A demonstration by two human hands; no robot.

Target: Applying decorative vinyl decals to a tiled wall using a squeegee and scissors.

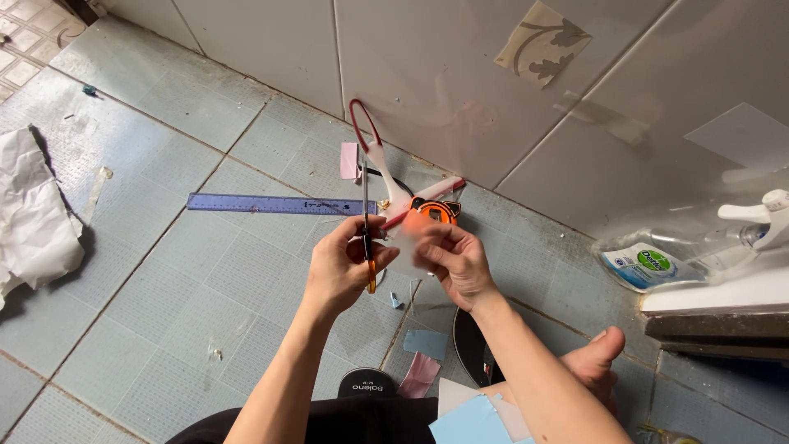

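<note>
Left hand (341, 267) closed on scissors (366, 220), blades up. Right hand (456, 261) pinches a clear plastic sheet (408, 247) just beside the blades; hands nearly touching. Tape measure (433, 212) just beyond the hands, ruler (275, 204) beyond the left. Risk: the limp sheet flexes, so the cut may wander; right fingertips sit close to the blades.

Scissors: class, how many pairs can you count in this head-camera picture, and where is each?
2. One pair of orange-handled scissors is in the left hand, blades up. A second pair, red and white, lies on the tiled floor against the wall. Others may be hidden.
</note>
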